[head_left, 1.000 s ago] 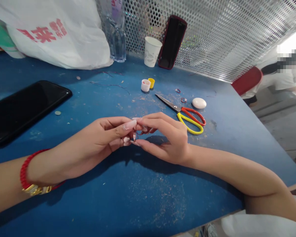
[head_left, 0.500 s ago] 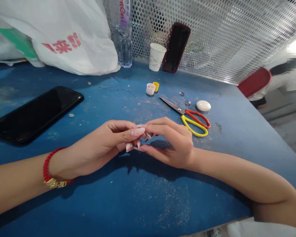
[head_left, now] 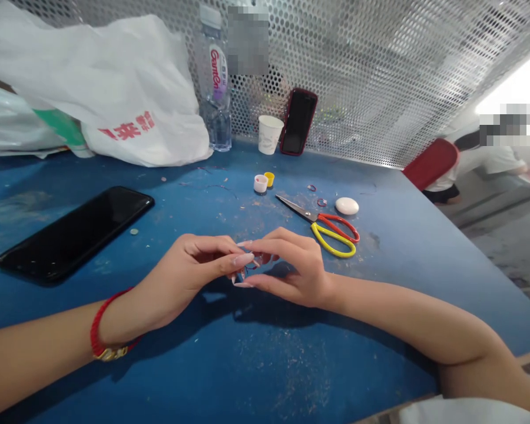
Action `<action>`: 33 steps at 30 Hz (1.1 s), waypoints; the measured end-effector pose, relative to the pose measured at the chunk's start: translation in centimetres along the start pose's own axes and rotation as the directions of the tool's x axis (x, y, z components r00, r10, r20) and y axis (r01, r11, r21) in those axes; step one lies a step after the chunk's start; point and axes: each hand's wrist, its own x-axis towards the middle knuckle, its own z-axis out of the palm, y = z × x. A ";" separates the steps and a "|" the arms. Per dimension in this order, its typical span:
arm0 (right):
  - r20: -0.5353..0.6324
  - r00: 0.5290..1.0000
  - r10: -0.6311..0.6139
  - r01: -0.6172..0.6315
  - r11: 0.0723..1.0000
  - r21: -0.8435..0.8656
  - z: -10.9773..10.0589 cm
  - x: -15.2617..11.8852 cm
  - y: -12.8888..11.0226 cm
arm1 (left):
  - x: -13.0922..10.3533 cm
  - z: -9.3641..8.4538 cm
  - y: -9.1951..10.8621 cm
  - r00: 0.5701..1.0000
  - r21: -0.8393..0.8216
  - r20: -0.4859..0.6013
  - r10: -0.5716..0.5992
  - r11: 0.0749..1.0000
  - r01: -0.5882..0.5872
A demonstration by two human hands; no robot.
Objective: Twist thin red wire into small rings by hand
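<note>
Left hand (head_left: 181,282): thumb and forefinger narrow, pinched on a cord; the exact grip is partly covered by the fingers. Long, pale nails; red bracelet (head_left: 98,330) with gold-coloured fittings at the wrist.

Right hand (head_left: 307,268): fingers bent, forefinger tip meeting the left fingertips from the other side; thumb lower, with a wide space between it and the forefinger. Whether it grips the cord, cannot tell.

Cord (head_left: 251,268): thin, dark red, located between the fingertips of both hands, above the table (head_left: 194,377); mostly hidden.

Scissors (head_left: 308,214): one, lying just beyond the right hand; one handle red, one yellow, points toward the upper left.

Caps: two, side by side, one white (head_left: 260,185), one yellow (head_left: 270,178); small contents in the white one, too small to identify.

Rings: two, small, dark red, near the scissors; one farther back (head_left: 311,188), one nearer (head_left: 321,202).

White oval (head_left: 347,206): one, smooth, right of the nearer ring.

Thread (head_left: 212,187): dark, loose, left of the caps.

Black phone (head_left: 75,235): flat, beyond the left forearm.

At the rear: white bag (head_left: 145,94) with red lettering; bottle (head_left: 218,88), upright; paper cup (head_left: 270,135), upright; red-edged phone (head_left: 299,122), leaning on metal mesh (head_left: 362,76).
</note>
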 end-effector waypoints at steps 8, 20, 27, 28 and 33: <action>0.076 0.997 0.034 -0.028 0.997 -0.069 0.4 -0.8 0.2 | -0.4 -0.1 -0.2 1.000 0.080 -0.012 0.025 0.996 -0.024; 0.135 0.980 0.145 -0.173 0.960 0.221 0.0 -0.4 0.5 | -0.3 0.0 1.1 0.994 -0.046 0.103 -0.043 0.998 0.048; 0.029 0.988 0.153 -0.155 0.983 0.101 0.1 -0.2 0.7 | -0.5 0.2 1.7 0.988 -0.116 0.130 -0.086 0.988 0.101; 0.015 0.986 0.164 -0.165 0.982 0.097 0.2 -0.2 0.7 | -0.5 0.1 1.6 0.985 -0.123 0.146 -0.093 0.986 0.111; -0.033 0.972 0.233 -0.229 0.967 0.108 0.1 0.0 0.6 | 0.2 -0.7 0.0 0.963 -0.169 0.266 0.051 0.986 -0.005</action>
